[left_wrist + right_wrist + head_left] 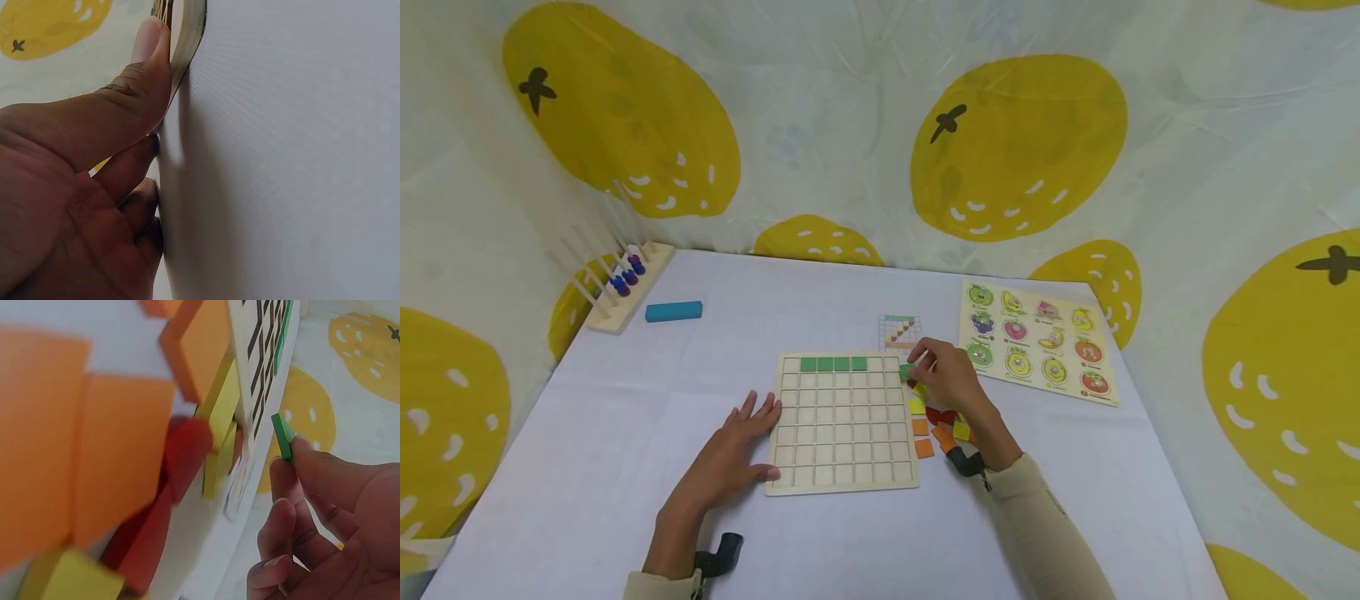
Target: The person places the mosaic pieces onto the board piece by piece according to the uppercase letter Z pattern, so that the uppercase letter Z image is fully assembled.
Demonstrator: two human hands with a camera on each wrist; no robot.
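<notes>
In the head view, the wooden grid board (835, 433) lies on the desk (775, 550) between the hands, four green tiles (825, 364) in its top row. The left hand (726, 458), fingers spread wide, touches its left edge; the right hand (951, 375) pinches another green tile (905, 372) near the board's upper right corner, beside loose coloured pieces (918, 407).

The left wrist view shows the thumb against the board's edge.

In the right wrist view, thumb and forefinger hold that tile, apart from the orange, red and yellow pieces.
</notes>
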